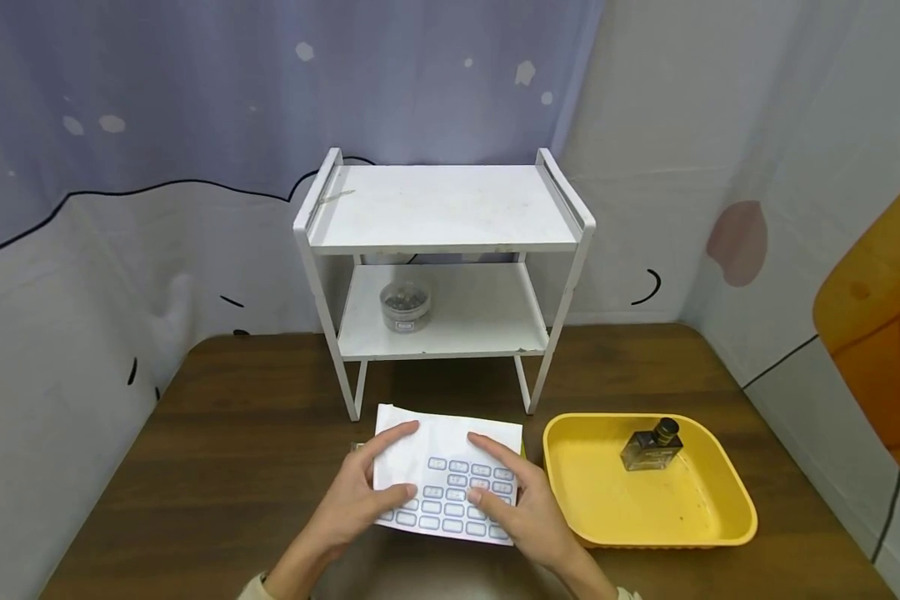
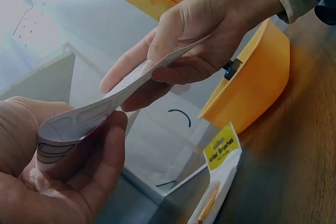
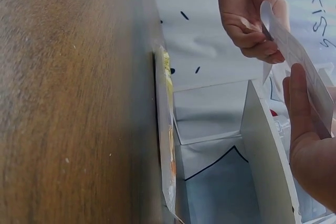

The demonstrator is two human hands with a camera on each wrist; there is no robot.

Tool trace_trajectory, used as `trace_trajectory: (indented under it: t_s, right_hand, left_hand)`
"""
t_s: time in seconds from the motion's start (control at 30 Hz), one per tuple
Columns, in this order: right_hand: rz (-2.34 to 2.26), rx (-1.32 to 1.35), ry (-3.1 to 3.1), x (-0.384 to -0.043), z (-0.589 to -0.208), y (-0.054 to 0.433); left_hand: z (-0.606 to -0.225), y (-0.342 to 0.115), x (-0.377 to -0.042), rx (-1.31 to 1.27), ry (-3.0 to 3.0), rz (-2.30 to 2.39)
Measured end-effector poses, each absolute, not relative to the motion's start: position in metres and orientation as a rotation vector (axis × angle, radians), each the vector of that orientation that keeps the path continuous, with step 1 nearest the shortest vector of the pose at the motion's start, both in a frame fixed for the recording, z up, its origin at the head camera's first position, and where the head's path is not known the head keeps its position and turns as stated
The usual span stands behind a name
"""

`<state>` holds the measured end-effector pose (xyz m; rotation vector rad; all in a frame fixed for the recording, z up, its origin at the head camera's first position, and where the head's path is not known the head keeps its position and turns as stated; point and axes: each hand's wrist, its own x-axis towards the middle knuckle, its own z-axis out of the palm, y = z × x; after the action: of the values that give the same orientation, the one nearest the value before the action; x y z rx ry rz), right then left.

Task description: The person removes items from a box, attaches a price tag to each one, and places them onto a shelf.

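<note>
A white sheet of blue-outlined labels [image 1: 442, 437] is held up between both hands, above the table. My left hand [image 1: 356, 498] pinches its left side, thumb on the printed face. On the opposite side my right hand [image 1: 531, 510] grips the sheet the same way. In the left wrist view the sheet bends in a curve near the left hand [image 2: 79, 182]. Beneath it, a packet marked "Artist Brushes" [image 2: 223, 148] lies on the table, mostly hidden by the sheet in the head view.
At right stands a yellow tray [image 1: 592, 533] with a dark-capped glass bottle [image 1: 651, 448] inside. Behind the hands is a white two-tier rack [image 1: 450, 208]. Its lower shelf bears a round clear tub [image 1: 405, 308]. A patterned curtain [image 1: 195, 100] hangs behind the wooden table [image 1: 195, 467].
</note>
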<state>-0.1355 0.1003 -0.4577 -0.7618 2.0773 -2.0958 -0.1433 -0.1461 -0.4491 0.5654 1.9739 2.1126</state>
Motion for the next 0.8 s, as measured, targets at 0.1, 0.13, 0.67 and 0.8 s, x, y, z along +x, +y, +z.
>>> trace_trajectory:
  t_s: [0.1,0.13,0.67,0.8]
  right_hand:
    - [-2.096,-0.765,2.068,-0.1359,-0.4581,0.1009]
    - [-2.097,-0.761,2.067,-0.1359,-0.4583,0.1012]
    - [-2.13,-0.778,2.061,-0.137,-0.4598,0.1027]
    - [-2.139,-0.782,2.057,-0.1373,-0.4586,0.1029]
  left_hand:
    - [-0.4498,-0.1453,-0.1436,0.567,1.976,2.124]
    - [-0.4498,-0.1448,-0.1437,0.567,1.979,2.128]
    - [-0.4498,-0.1377,-0.1437,0.548,2.011,2.139]
    - [-0.4516,-0.138,-0.1449,0.593,2.027,2.148]
